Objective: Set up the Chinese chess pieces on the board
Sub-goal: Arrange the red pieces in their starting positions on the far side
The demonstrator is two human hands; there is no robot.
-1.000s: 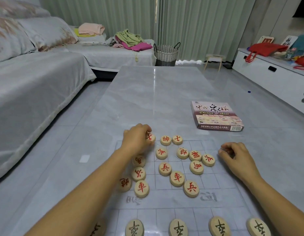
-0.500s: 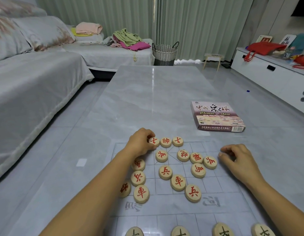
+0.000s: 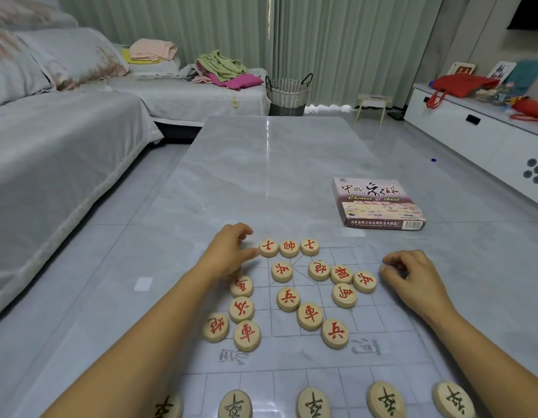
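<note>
Left hand point(image 3: 231, 254), fingers relaxed, is touching round wooden red-inscribed advisor piece point(image 3: 268, 247) on back row of translucent gridded board point(image 3: 367, 321); an overpush risks shunting adjacent general piece point(image 3: 288, 248). Right hand point(image 3: 409, 277) is lying loosely curled, empty

The board point(image 3: 397, 336) is being carried on the near end of the table point(image 3: 276, 164). A row of three pieces point(image 3: 288, 248) is being kept along its far edge, loose pieces point(image 3: 309, 315) are being spread before that row, and another row point(image 3: 312, 403) is being lined up nearest. The far row's left end is being touched by the left hand point(image 3: 228, 254); the right hand point(image 3: 412, 279) is being rested right of the loose pieces. The box point(image 3: 377, 206) is being kept behind the board, rightward.
</note>
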